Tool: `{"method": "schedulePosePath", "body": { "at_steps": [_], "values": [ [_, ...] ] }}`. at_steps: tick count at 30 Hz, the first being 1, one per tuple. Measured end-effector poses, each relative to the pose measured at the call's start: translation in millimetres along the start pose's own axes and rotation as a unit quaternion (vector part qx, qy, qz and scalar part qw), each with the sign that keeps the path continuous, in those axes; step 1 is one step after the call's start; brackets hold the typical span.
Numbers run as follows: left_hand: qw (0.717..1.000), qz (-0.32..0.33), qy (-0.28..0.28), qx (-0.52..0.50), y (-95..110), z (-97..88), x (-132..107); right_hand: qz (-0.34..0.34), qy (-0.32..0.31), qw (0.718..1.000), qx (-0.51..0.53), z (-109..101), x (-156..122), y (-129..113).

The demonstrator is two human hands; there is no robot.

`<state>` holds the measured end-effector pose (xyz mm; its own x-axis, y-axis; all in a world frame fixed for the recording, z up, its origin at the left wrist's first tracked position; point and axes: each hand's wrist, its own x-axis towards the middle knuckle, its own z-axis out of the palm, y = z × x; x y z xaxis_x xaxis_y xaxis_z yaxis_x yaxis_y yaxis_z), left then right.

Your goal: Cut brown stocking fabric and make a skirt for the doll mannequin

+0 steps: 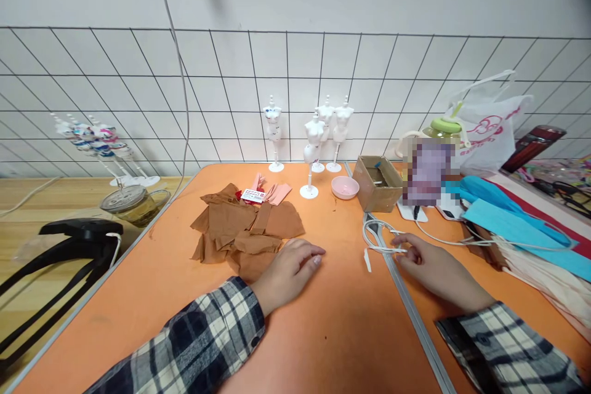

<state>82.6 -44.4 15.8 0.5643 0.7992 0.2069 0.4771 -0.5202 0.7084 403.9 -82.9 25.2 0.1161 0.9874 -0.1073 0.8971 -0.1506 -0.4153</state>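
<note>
My left hand (295,271) lies flat on the orange table, fingers stretched out and nothing in them. Its back edge is beside a rumpled pile of brown fabric pieces (244,225). Behind that pile are pink fabric scraps (277,192) and a white printed tag (253,196). On the right, my right hand (422,261) has its fingers curled, with thumb and index finger at a looped white cord (369,239). A small white strip (367,260) lies just left of this cord. The right palm side is partly hidden.
Small white mannequins (314,135) stand toward the wall, near a pink bowl (345,187) and a cardboard box (376,188). Blue fabric (535,231), a plastic bag (489,141) and a dark bottle (533,146) are right. A metal strip (410,301) crosses the table; a black chair (83,258) stands left.
</note>
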Motion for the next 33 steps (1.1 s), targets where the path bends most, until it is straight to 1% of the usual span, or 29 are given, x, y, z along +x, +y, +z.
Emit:
{"method": "schedulePosePath", "body": {
  "at_steps": [2,4,6,11,15,17,22,24,28,33],
  "values": [
    [1.0,0.001,-0.002,0.0,-0.3,0.3,-0.1,-0.011,0.049,0.999,0.008,1.0,0.4,0.0],
    [1.0,0.002,-0.003,0.0,-0.7,0.6,0.0,-0.026,0.089,0.996,-0.007,3.0,0.5,-2.5],
    [1.0,0.003,-0.003,-0.001,-1.0,1.0,0.3,-0.039,0.099,0.994,-0.04,6.3,0.4,-6.3],
    [1.0,0.006,-0.003,0.0,-1.5,1.4,0.0,-0.062,0.089,0.99,-0.088,15.7,0.8,-9.2],
    [1.0,0.007,0.0,0.004,-2.2,1.6,-0.6,-0.067,0.073,0.991,-0.092,15.4,0.6,-6.8],
    [1.0,0.007,0.001,0.004,-2.3,1.5,-0.3,-0.069,0.058,0.992,-0.085,12.5,0.1,-7.1],
    [1.0,0.006,-0.002,0.004,-1.4,1.4,0.1,-0.031,-0.004,0.997,-0.074,7.7,-1.3,-10.5],
    [1.0,0.005,-0.003,0.004,-1.5,1.7,-0.3,-0.027,-0.02,0.997,-0.065,8.2,-1.5,-11.2],
    [1.0,0.005,-0.003,0.001,-2.5,2.3,-1.2,-0.028,-0.021,0.998,-0.047,11.6,-0.5,-8.4],
    [1.0,0.003,-0.002,-0.003,-2.5,2.1,-0.2,-0.042,-0.026,0.999,0.014,15.1,2.1,0.2]
  ]
}}
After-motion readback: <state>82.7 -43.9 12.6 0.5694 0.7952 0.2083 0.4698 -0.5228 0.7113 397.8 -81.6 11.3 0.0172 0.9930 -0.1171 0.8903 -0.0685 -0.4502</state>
